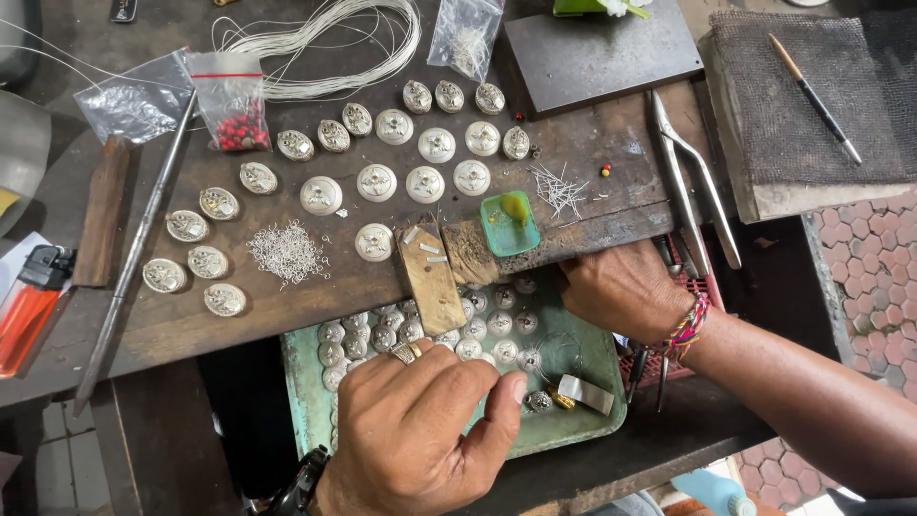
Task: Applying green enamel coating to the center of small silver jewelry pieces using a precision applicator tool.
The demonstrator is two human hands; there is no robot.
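My left hand (420, 420), with a ring and a wristwatch, hovers low over a green tray (597, 368). Its fingers are curled and the thumb presses against them; anything inside is hidden. The tray holds several round silver domed pieces (478, 327) and a flat metal strip (585, 394). My right hand (621, 291), a woven bracelet on its wrist, rests at the tray's upper right against the wooden bench edge, fingertips tucked out of sight. A worn wooden peg (432, 277) juts from the bench between the hands.
More round silver pieces (377, 182) lie in rows on the bench, with a pile of tiny rings (287, 253), a small green dish (508, 225), long tweezers (693, 182), a bag of red beads (237, 119), coiled wire (334, 43), a metal rod (134, 248), and an orange lighter (29, 306).
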